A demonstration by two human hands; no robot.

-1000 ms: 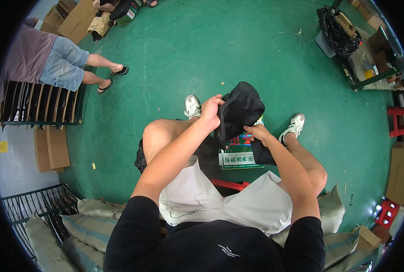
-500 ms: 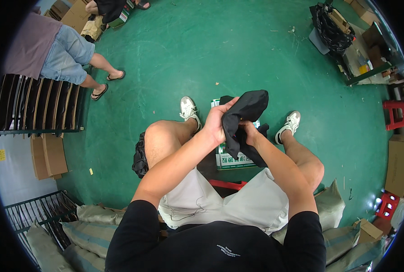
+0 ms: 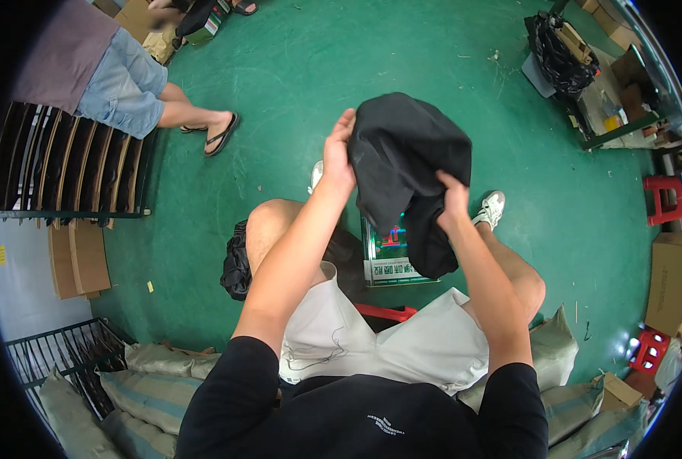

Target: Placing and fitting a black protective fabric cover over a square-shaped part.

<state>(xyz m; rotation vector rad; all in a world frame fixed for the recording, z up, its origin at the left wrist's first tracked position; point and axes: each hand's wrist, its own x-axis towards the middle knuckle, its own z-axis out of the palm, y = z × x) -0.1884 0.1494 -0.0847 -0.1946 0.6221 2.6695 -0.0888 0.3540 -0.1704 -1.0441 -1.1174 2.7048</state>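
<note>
A piece of black cloth [image 3: 406, 145] is spread out in front of me, above the floor between my feet. My left hand [image 3: 341, 153] is closed at its left edge, with part of the fingers hidden by the fabric. On the right side, my right hand [image 3: 454, 200] grips the cloth with its thumb and fingers. A bunched part of the fabric hangs below, near my right wrist. Beneath it stands a green and white printed box [image 3: 387, 268], partly covered from view.
A crumpled black bundle [image 3: 236, 260] lies beside my left leg. A person in denim shorts [image 3: 131, 84] is at the upper left, by a rack of dark panels [image 3: 73, 168]. Woven sacks [image 3: 146, 394] lie behind me. A red stool [image 3: 664, 200] and a workbench [image 3: 620, 126] stand at the right.
The cloth has been lifted away from me and opened out wider. Both hands have moved farther apart and forward. The person at the upper left has shifted a foot to the right.
</note>
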